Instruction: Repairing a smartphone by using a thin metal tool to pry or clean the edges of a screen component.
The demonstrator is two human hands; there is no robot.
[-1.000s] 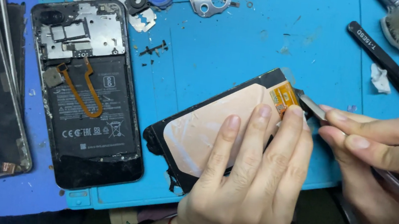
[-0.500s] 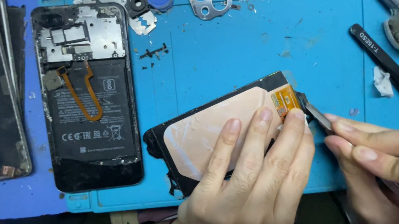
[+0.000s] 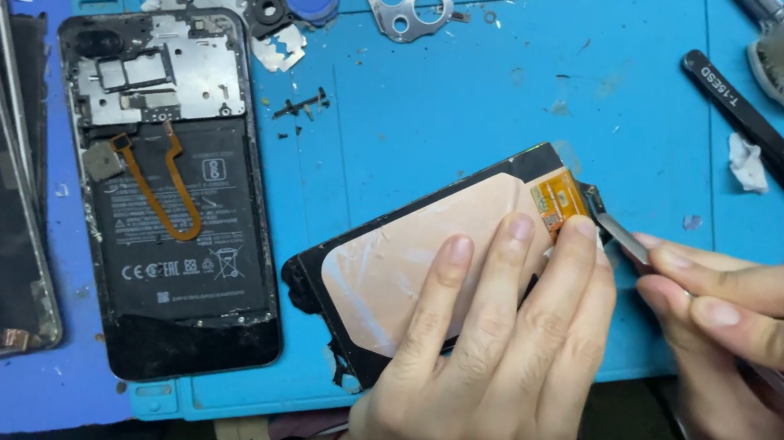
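My left hand point(image 3: 481, 383) pressing flat on the screen panel point(image 3: 405, 272), my right hand point(image 3: 760, 339) pinching tweezers point(image 3: 624, 238) at its orange flex cable point(image 3: 556, 199), blue mat point(image 3: 487, 112) beneath

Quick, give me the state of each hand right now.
Left hand: fingers flat on the screen panel, pinning it down.
Right hand: closed on metal tweezers, tip at the orange flex cable.

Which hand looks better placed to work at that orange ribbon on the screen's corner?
The right hand, probably. It holds a thin metal tool whose tip sits beside the orange ribbon. The left hand lies flat across the screen panel, pinning it to the blue mat.
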